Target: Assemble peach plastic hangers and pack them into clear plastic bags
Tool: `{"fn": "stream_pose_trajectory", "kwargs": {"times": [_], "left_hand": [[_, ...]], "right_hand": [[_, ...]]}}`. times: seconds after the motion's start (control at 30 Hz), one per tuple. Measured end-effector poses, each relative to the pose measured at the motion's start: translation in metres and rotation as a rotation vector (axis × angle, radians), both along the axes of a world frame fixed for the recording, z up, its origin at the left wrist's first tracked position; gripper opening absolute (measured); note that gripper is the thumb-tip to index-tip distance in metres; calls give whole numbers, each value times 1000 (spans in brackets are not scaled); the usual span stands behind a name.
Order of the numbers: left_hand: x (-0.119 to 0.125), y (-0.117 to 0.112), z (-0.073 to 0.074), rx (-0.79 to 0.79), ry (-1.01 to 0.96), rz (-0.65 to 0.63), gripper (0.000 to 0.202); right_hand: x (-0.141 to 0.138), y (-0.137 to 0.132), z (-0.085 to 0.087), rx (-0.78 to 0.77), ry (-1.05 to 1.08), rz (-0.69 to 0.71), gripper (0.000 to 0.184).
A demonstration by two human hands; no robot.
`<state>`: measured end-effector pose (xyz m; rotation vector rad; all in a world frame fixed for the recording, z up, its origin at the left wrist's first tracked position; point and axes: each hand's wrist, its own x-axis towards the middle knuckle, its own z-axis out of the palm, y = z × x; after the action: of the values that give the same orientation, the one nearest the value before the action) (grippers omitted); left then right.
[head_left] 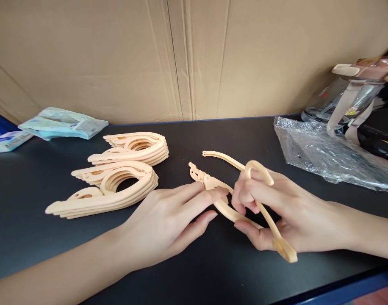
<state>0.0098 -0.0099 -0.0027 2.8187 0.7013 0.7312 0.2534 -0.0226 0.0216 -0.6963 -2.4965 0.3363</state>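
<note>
A peach plastic folding hanger lies partly unfolded on the black table, its arms spread. My right hand is closed around its hook and one arm near the middle. The fingertips of my left hand press on the other arm, fingers stretched out and together. Two stacks of folded peach hangers lie to the left: a near stack and a far stack.
A cardboard wall stands behind the table. Blue-green packets lie at the far left. A crumpled clear plastic bag and a clear jug with a pink lid sit at the right. The table's blue front edge runs at lower right.
</note>
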Motion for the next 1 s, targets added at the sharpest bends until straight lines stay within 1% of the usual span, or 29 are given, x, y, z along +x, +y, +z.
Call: {"fn": "stream_pose_trajectory", "kwargs": {"times": [0.1,0.2,0.27,0.37,0.4,0.47,0.53,0.67,0.73,0.83,0.9,0.93,1.0], "left_hand": [[0,0,2,-46,-21,-9,24],[-1,0,4,-118,-51,-19,17],[-2,-1,5,-154,-60,-16,14],[-2,-2,5,-235,-61,22,12],[-2,-3,5,-270,-59,50,12],[-2,-3,4,-338,-60,105,11],[-1,-2,4,-392,-75,118,8],[0,2,5,-473,-154,55,15],[1,2,6,-522,-184,49,15],[2,-1,6,-611,-233,88,13],[3,-3,6,-655,-246,103,8],[4,-5,5,-659,-243,108,8],[4,-7,4,-630,-214,119,17]], "right_hand": [[0,1,-3,-7,9,26,25],[2,3,-2,-35,18,3,27],[5,5,-2,-71,4,-49,24],[8,9,-2,-92,-10,-161,11],[8,11,-3,-101,-10,-191,11],[9,14,-4,-139,0,-220,15],[10,17,-4,-189,23,-225,17],[11,19,-5,-274,75,-235,9],[12,20,-5,-295,89,-235,6],[12,22,-5,-299,98,-249,8],[12,23,-5,-285,90,-248,9],[12,24,-5,-268,81,-233,8],[13,25,-5,-207,40,-188,5]]}}
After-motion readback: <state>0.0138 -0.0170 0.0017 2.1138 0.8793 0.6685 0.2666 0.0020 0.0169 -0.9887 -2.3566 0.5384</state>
